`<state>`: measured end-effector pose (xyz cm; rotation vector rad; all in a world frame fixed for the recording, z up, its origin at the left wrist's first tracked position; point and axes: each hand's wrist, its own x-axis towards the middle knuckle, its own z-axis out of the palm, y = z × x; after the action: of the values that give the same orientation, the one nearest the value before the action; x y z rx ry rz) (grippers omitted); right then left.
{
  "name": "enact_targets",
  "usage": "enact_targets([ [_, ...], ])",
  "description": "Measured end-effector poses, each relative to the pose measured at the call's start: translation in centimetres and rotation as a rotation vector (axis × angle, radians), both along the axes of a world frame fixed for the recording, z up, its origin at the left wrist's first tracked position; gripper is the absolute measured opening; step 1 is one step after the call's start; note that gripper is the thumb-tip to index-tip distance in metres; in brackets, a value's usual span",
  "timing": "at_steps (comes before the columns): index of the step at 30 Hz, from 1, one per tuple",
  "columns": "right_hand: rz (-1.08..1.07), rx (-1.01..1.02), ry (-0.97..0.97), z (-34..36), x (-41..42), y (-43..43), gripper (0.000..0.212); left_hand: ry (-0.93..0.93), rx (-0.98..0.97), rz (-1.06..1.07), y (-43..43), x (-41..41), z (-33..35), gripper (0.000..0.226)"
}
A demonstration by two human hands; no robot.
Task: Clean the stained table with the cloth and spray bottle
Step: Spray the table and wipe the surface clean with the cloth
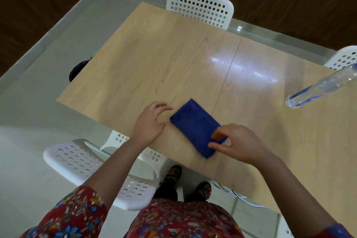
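A folded blue cloth (pixel 195 123) lies on the light wooden table (pixel 164 60) near its front edge. My right hand (pixel 237 141) pinches the cloth's near right corner between thumb and fingers. My left hand (pixel 150 121) hovers just left of the cloth, fingers spread and loosely bent, holding nothing. A clear spray bottle (pixel 320 87) with blue parts stands on the table at the far right. A wet, shiny patch (pixel 243 69) shows on the tabletop beyond the cloth.
White perforated chairs stand around the table: one at the far side (pixel 201 7), one at the right edge (pixel 343 58), and one pulled out at the near left (pixel 90 168). A dark object (pixel 77 69) sits by the table's left edge. My sandalled feet (pixel 173 174) are under the front edge.
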<state>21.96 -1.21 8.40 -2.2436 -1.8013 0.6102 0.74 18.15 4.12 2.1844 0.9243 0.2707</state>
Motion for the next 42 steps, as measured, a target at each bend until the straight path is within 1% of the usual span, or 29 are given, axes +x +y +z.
enact_targets([
  [2, -0.018, 0.126, -0.015, -2.1, -0.6, 1.1, 0.029, 0.029, 0.037, 0.124, -0.3, -2.2, -1.9, 0.047],
  [3, -0.023, 0.165, -0.074, -3.6, -1.0, 2.3, 0.034, 0.043, 0.065, 0.165, -0.2, -3.0, -2.7, 0.046],
  [4, -0.016, 0.152, -0.125, -5.1, -1.7, 3.7, 0.04, 0.07, 0.097, 0.172, 0.0, -3.4, -3.3, 0.046],
  [7, 0.027, -0.009, -0.199, -9.2, -3.8, 6.0, 0.052, 0.232, 0.185, 0.092, 0.6, -4.1, -4.6, 0.052],
  [9, 0.062, -0.05, -0.21, -10.3, -4.3, 4.3, 0.053, 0.325, 0.197, 0.079, 0.6, -4.7, -5.2, 0.052],
  [11, 0.073, -0.023, -0.252, -10.4, -2.7, 1.8, 0.053, 0.343, 0.162, 0.109, 0.3, -5.6, -5.7, 0.052],
  [13, -0.076, -0.033, -0.287, -10.6, 0.2, 2.1, 0.053, 0.332, 0.149, 0.093, 0.2, -6.1, -6.1, 0.053],
  [15, -0.265, -0.046, -0.296, -10.7, 1.8, 5.5, 0.054, 0.3, 0.137, 0.115, 0.1, -6.2, -6.4, 0.052],
  [16, -0.302, -0.048, -0.288, -10.5, 1.3, 7.8, 0.056, 0.277, 0.123, 0.159, 0.1, -6.2, -6.4, 0.051],
  [17, -0.259, -0.04, -0.282, -10.5, -0.1, 9.7, 0.057, 0.254, 0.11, 0.222, 0.0, -6.3, -6.4, 0.051],
  [18, -0.14, -0.022, -0.279, -10.6, -2.1, 10.9, 0.057, 0.232, 0.105, 0.287, 0.0, -6.4, -6.4, 0.052],
  [19, 0.038, 0.006, -0.287, -10.9, -4.5, 10.7, 0.056, 0.215, 0.103, 0.345, -0.3, -6.8, -6.4, 0.054],
  [21, 0.414, 0.03, -0.286, -11.3, -7.5, 7.1, 0.052, 0.191, 0.108, 0.443, -0.4, -7.5, -6.3, 0.06],
  [22, 0.511, 0.022, -0.26, -11.2, -6.8, 5.1, 0.052, 0.185, 0.099, 0.493, -0.3, -7.8, -6.3, 0.063],
  [23, 0.556, 0.025, -0.236, -11.1, -4.9, 3.7, 0.052, 0.179, 0.078, 0.547, -0.3, -8.2, -6.3, 0.066],
  [24, 0.535, 0.044, -0.261, -11.2, -2.4, 3.1, 0.052, 0.167, 0.053, 0.599, -0.2, -8.5, -6.3, 0.07],
  [25, 0.454, 0.044, -0.304, -11.2, 0.2, 3.1, 0.052, 0.146, 0.025, 0.646, 0.0, -8.8, -6.3, 0.074],
  [27, 0.176, 0.017, -0.347, -10.9, 4.2, 5.6, 0.052, 0.064, -0.051, 0.74, 0.3, -9.0, -6.2, 0.08],
  [29, -0.079, 0.008, -0.32, -10.3, 3.1, 10.1, 0.055, -0.03, -0.137, 0.834, 0.6, -9.0, -5.9, 0.081],
  [30, -0.11, 0.002, -0.32, -10.3, 0.6, 11.9, 0.057, -0.058, -0.173, 0.867, 0.7, -8.8, -5.8, 0.079],
  [31, -0.029, 0.01, -0.319, -10.5, -2.6, 12.8, 0.057, -0.071, -0.199, 0.896, 0.6, -8.8, -5.7, 0.077],
  [33, 0.359, 0.046, -0.285, -11.3, -8.3, 10.6, 0.053, -0.09, -0.224, 0.906, 0.5, -8.5, -5.5, 0.073],
  [34, 0.527, 0.046, -0.268, -11.5, -9.4, 8.1, 0.052, -0.103, -0.232, 0.909, 0.5, -8.4, -5.4, 0.07],
  [36, 0.665, 0.058, -0.235, -10.8, -6.8, 5.2, 0.051, -0.141, -0.267, 0.949, 0.5, -8.4, -5.2, 0.064],
  [37, 0.652, 0.086, -0.266, -11.0, -4.3, 5.1, 0.051, -0.175, -0.304, 0.98, 0.5, -8.5, -5.2, 0.06],
  [38, 0.585, 0.081, -0.298, -11.2, -1.8, 5.7, 0.051, -0.225, -0.367, 1.024, 0.5, -8.6, -5.1, 0.055],
  [40, 0.292, 0.046, -0.318, -10.9, 1.8, 9.0, 0.051, -0.347, -0.543, 1.137, 0.8, -8.7, -4.9, 0.048],
  [41, 0.16, 0.031, -0.326, -10.6, 1.7, 10.7, 0.052, -0.392, -0.621, 1.17, 1.0, -8.7, -4.8, 0.046],
  [42, 0.08, 0.024, -0.332, -10.6, 0.4, 12.0, 0.053, -0.425, -0.665, 1.18, 1.2, -8.7, -4.8, 0.046],
])
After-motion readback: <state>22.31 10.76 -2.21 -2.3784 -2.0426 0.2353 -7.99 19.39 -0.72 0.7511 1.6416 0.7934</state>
